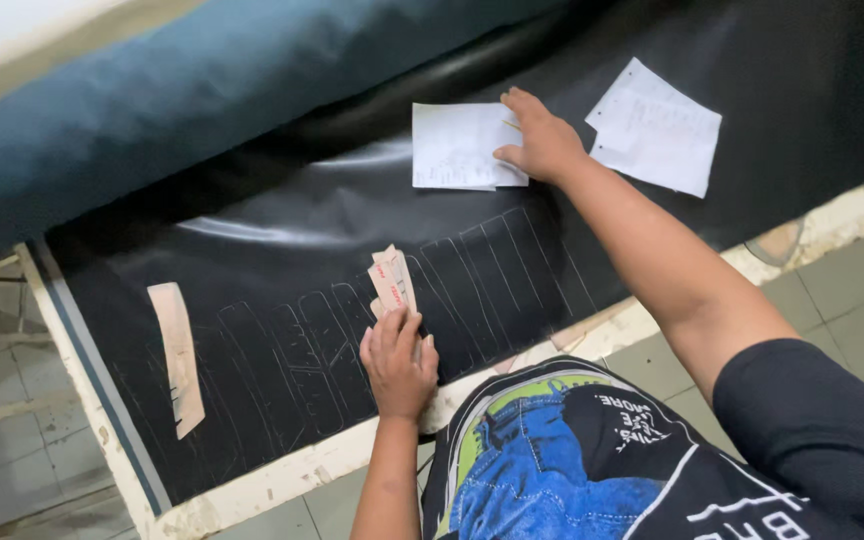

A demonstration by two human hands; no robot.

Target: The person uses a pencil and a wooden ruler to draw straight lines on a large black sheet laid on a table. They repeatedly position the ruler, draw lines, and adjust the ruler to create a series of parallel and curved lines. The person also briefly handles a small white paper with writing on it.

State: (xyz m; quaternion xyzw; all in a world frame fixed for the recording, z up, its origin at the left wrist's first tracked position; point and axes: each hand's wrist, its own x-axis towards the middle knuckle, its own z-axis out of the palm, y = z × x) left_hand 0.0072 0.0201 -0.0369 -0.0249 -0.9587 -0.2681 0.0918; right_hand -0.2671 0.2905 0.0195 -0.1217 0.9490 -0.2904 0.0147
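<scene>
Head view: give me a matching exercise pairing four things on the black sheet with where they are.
Things:
1. left hand
2. right hand
3. long tan template
4. tilted white paper

Places:
A. lying alone at the sheet's left end
B. on the square white paper
C. untouched, right of the right hand
D. holding small card pieces

Pairs: 1-D, 2-B, 3-A, 4-C

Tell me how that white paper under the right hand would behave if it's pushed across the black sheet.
The white paper looks thin and light, so it would probably slide easily on the glossy black sheet. It would likely flop if lifted. The right hand rests on its edge, which probably keeps it in place.
</scene>
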